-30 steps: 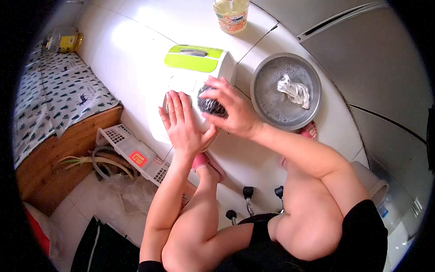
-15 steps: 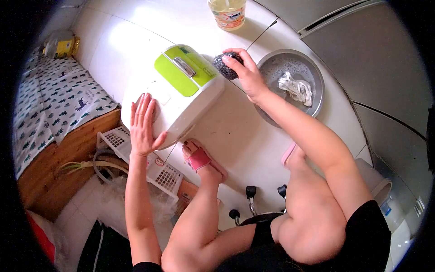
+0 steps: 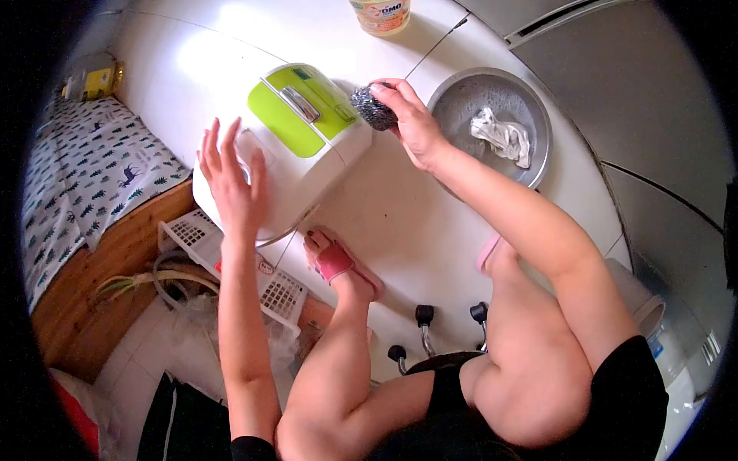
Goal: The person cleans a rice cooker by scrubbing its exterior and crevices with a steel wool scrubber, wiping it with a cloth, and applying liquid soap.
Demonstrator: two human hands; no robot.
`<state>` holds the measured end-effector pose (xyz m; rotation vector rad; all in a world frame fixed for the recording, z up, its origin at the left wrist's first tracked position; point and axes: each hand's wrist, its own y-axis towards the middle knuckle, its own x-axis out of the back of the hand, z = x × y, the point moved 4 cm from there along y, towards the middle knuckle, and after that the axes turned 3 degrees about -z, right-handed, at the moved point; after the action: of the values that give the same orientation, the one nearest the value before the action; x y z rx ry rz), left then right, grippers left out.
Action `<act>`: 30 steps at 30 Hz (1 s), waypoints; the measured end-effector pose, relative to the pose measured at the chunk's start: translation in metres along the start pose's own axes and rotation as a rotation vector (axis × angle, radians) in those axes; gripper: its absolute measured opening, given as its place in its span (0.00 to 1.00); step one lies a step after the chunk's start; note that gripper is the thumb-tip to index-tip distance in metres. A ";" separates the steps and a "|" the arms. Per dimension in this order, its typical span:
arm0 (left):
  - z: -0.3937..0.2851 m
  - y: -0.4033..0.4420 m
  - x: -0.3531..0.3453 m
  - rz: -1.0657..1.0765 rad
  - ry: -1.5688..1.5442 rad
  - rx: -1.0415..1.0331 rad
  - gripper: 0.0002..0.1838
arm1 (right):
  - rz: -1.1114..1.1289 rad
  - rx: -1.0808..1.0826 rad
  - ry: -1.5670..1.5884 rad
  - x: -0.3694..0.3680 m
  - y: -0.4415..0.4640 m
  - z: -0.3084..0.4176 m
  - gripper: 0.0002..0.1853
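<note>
A white rice cooker [image 3: 296, 184] with a green top panel and a silver latch stands on the tiled floor in front of me. Over its near left part is my left hand [image 3: 234, 180], fingers spread, holding nothing; I cannot tell whether it touches the lid. My right hand [image 3: 415, 127] grips a dark metal scouring pad [image 3: 373, 107] just right of the green panel. Right of that hand sits a round metal basin [image 3: 544, 146] of sudsy water, with a wet white cloth [image 3: 501, 138] in it.
An OMO detergent bottle [image 3: 383, 17] stands at the back. White plastic baskets [image 3: 283, 300] and a wooden ledge with a tree-patterned cloth [image 3: 100, 177] are at the left. Grey cabinet fronts [image 3: 615, 84] line the right. A wheeled stool's casters [image 3: 424, 315] show between my legs.
My left hand has shifted left and up, its fingers spreading apart. My right hand has moved slightly left with the scouring pad. The whole view has shifted a little.
</note>
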<state>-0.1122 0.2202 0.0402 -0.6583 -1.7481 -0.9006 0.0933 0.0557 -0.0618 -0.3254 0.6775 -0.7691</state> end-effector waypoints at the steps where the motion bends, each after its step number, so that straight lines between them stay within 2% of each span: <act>1: 0.018 0.006 -0.004 0.054 0.049 0.056 0.29 | 0.019 0.029 -0.016 0.000 0.000 -0.006 0.21; 3: 0.044 0.015 -0.007 0.082 0.088 0.105 0.34 | 0.060 0.092 -0.050 -0.002 0.002 -0.018 0.24; 6: 0.062 0.025 -0.011 0.208 -0.020 0.150 0.38 | 0.061 0.187 -0.230 -0.005 -0.001 -0.027 0.27; 12: 0.061 0.019 -0.016 0.208 0.117 0.205 0.39 | -0.008 0.264 -0.389 -0.007 -0.020 -0.042 0.35; 16: 0.055 0.004 -0.014 0.240 0.135 0.327 0.41 | -0.045 0.392 -0.460 -0.020 -0.049 -0.048 0.34; 19: 0.049 -0.011 -0.012 0.248 0.183 0.426 0.41 | 0.006 0.506 -0.521 -0.023 -0.034 -0.037 0.33; 20: 0.048 -0.019 -0.014 0.232 0.211 0.437 0.40 | 0.060 0.453 -0.509 -0.020 -0.024 -0.035 0.30; 23: 0.034 -0.030 -0.012 0.177 0.177 0.501 0.41 | 0.016 0.388 -0.549 -0.024 -0.024 -0.030 0.27; 27: 0.026 -0.032 -0.010 0.137 0.232 0.509 0.39 | 0.020 0.706 -0.730 -0.041 -0.073 -0.031 0.28; 28: 0.026 -0.032 -0.010 0.124 0.238 0.502 0.38 | 0.117 0.694 -0.791 -0.048 -0.087 -0.034 0.30; 29: 0.026 -0.031 -0.011 0.111 0.248 0.492 0.38 | 0.120 0.796 -0.862 -0.057 -0.101 -0.034 0.32; 30: 0.027 -0.031 -0.013 0.101 0.241 0.480 0.37 | 0.107 0.808 -0.859 -0.056 -0.098 -0.035 0.29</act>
<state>-0.1467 0.2245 0.0145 -0.3040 -1.6135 -0.4419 -0.0114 0.0288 -0.0139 0.1361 -0.4352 -0.6592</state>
